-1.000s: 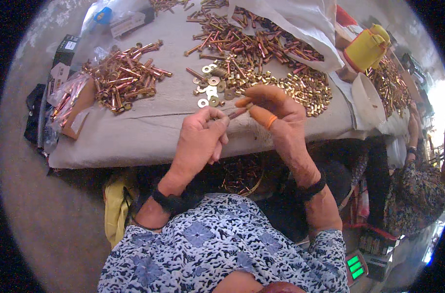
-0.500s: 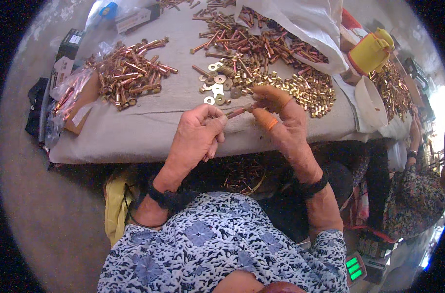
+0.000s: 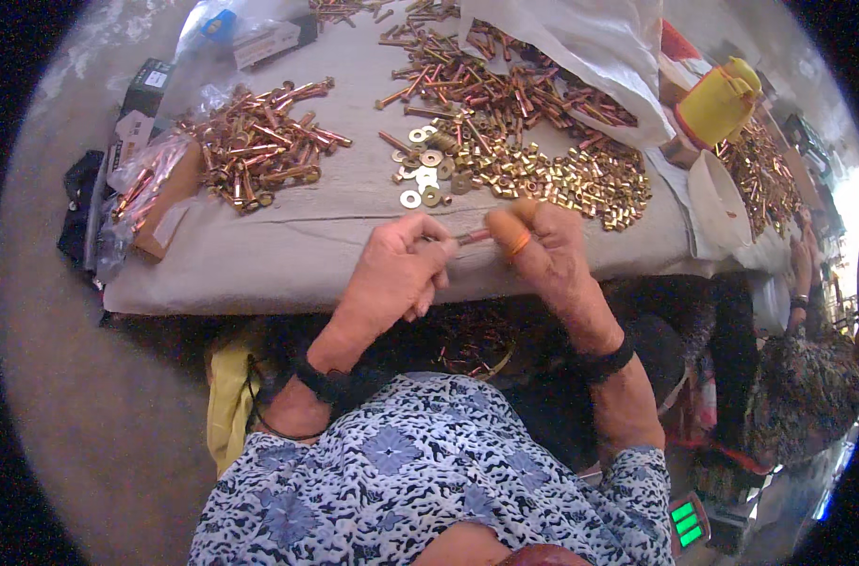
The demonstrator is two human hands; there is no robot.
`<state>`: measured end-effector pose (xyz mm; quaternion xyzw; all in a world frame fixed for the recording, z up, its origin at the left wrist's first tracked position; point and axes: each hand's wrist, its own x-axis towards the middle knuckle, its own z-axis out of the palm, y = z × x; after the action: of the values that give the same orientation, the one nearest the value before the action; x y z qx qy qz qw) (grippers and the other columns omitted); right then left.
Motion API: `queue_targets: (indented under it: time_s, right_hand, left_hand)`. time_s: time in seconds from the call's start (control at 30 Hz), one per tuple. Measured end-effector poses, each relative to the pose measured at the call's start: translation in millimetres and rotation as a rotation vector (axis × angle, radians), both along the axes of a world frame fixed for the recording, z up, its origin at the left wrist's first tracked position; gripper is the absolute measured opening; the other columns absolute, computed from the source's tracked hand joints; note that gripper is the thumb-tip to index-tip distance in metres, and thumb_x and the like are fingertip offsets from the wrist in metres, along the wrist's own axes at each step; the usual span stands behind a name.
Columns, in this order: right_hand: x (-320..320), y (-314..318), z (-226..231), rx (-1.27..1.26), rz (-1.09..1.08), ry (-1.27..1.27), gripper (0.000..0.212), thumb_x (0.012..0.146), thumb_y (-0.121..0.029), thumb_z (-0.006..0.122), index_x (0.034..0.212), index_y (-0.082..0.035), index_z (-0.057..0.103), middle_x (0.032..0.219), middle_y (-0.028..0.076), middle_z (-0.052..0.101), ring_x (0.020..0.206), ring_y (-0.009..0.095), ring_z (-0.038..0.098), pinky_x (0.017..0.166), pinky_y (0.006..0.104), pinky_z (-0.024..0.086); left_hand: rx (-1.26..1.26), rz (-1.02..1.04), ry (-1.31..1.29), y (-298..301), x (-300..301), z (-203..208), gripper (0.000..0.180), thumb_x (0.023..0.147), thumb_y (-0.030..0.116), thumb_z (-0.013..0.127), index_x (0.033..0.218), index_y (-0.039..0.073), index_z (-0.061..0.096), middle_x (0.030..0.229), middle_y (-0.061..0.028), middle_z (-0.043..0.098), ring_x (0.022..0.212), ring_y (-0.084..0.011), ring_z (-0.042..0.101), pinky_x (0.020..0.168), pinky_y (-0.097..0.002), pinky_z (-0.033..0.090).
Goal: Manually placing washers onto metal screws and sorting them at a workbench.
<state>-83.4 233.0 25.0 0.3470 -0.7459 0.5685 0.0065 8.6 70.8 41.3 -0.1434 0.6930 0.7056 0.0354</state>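
Note:
Just over the near edge of the cloth-covered table, a copper-coloured bolt (image 3: 473, 237) spans the gap between my two hands. My left hand (image 3: 401, 269) pinches one end between thumb and fingers. The other end is gripped by my right hand (image 3: 552, 250), which wears orange finger covers; its fingertips hide that end. Beyond my hands lie flat washers (image 3: 427, 176), some silver and some brass-coloured. A spread of small brass-coloured nuts (image 3: 580, 179) sits behind my right hand, and a larger heap of bolts (image 3: 533, 90) lies farther back.
Another bolt pile (image 3: 264, 151) is at the left, by a cardboard box (image 3: 170, 203) with plastic-bagged bolts. White sheeting (image 3: 580, 47) drapes the far heap. At the right stand a yellow jug (image 3: 720, 102) and a white bowl (image 3: 717, 200). Another person's hand (image 3: 804, 255) is at far right.
My right fingers have closed in around the bolt's end, where they were more spread before. My left hand has shifted slightly right with the bolt. The view has shifted slightly.

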Motion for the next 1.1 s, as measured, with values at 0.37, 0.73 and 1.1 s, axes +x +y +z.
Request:
queue_targets:
  time_s: [0.37, 0.73, 1.1]
  right_hand:
    - [6, 0, 8, 0.049, -0.021, -0.02, 0.016, 0.081, -0.018, 0.063, 0.081, -0.002, 0.059, 0.069, 0.003, 0.059, 0.063, 0.012, 0.054, 0.056, 0.0269, 0.044]
    - [9, -2, 12, 0.066, 0.059, -0.116, 0.018, 0.083, -0.019, 0.06, 0.084, -0.001, 0.061, 0.067, 0.004, 0.057, 0.061, 0.01, 0.052, 0.055, 0.0244, 0.042]
    - [7, -8, 4, 0.124, -0.003, -0.06, 0.022, 0.087, -0.019, 0.055, 0.082, 0.0, 0.062, 0.062, 0.004, 0.055, 0.054, 0.011, 0.051, 0.05, 0.0252, 0.04]
  left_hand:
    - [0.09, -0.035, 0.02, -6, -1, -5, 0.012, 0.085, 0.016, 0.055, 0.087, 0.004, 0.054, 0.058, -0.0038, 0.054, 0.032, -0.0063, 0.04, 0.028, -0.021, 0.028]
    - [0.006, -0.136, 0.005, -23, 1, 1, 0.013, 0.085, 0.018, 0.054, 0.083, 0.005, 0.054, 0.058, -0.0033, 0.054, 0.032, -0.0062, 0.04, 0.029, -0.0207, 0.028]
    - [-0.785, 0.633, 0.371, -130, -35, 84, 0.022, 0.083, 0.018, 0.055, 0.101, 0.005, 0.057, 0.076, -0.0108, 0.063, 0.058, -0.0153, 0.06, 0.047, -0.0268, 0.046]
